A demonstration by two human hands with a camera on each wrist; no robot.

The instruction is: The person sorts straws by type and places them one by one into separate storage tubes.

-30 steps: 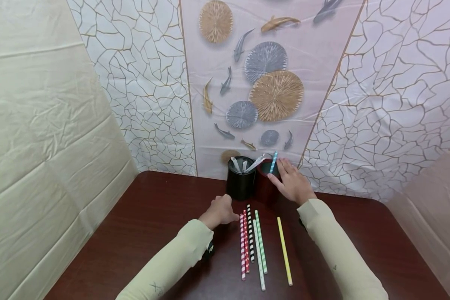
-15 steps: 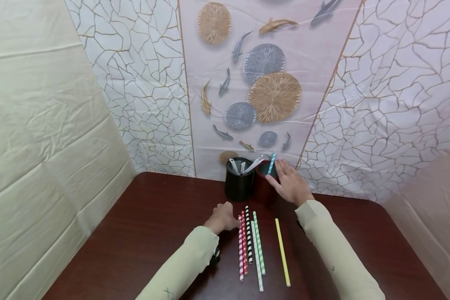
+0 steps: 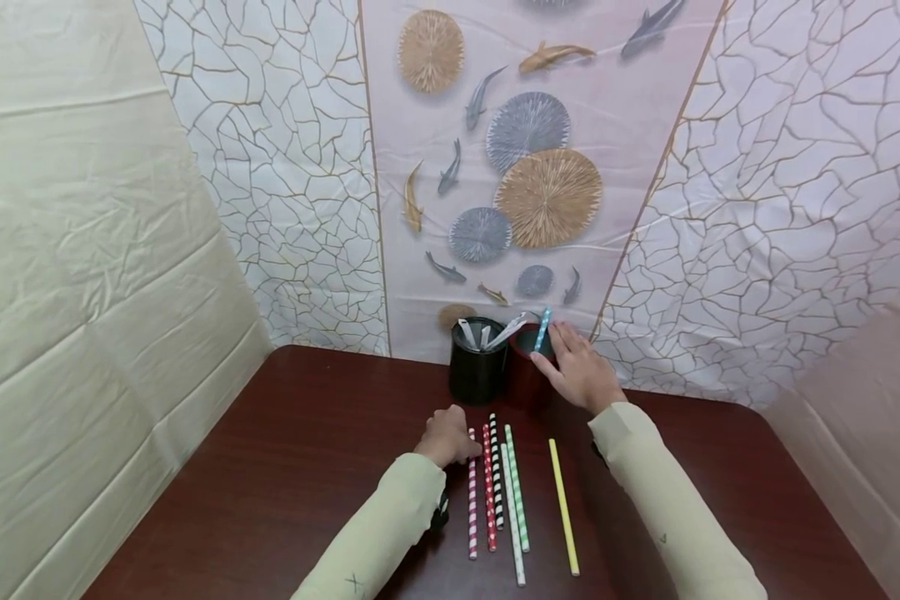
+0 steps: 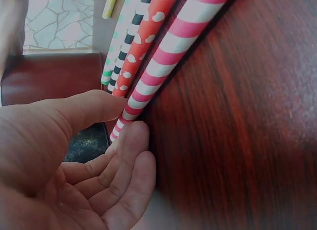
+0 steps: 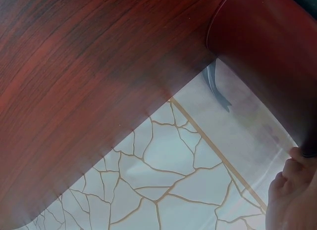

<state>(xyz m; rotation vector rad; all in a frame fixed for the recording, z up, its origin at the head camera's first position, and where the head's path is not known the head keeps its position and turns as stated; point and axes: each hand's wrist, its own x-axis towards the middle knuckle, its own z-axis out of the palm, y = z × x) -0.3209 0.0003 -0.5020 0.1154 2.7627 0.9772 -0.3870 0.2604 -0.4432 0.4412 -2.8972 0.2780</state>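
My left hand pinches the upper end of a pink-and-white striped paper straw between thumb and fingers. In the left wrist view the striped straw runs up from the fingertips, with the tabletop at its right. A red straw with white hearts lies close beside it. My right hand rests against the rim and right side of a dark red cup, fingers extended. One blue dotted straw stands tilted in that cup. The right wrist view has the cup's wall and the fingers at its rim.
Left of the red cup stands a black cup holding several white-wrapped items. Black-striped, green-striped, pale dotted and yellow straws lie on the brown table. A patterned cloth hangs behind.
My left hand has come to the pink-striped straw, taken hold of its upper end and shifted it slightly left, away from the red one. The right hand stays at the red cup.
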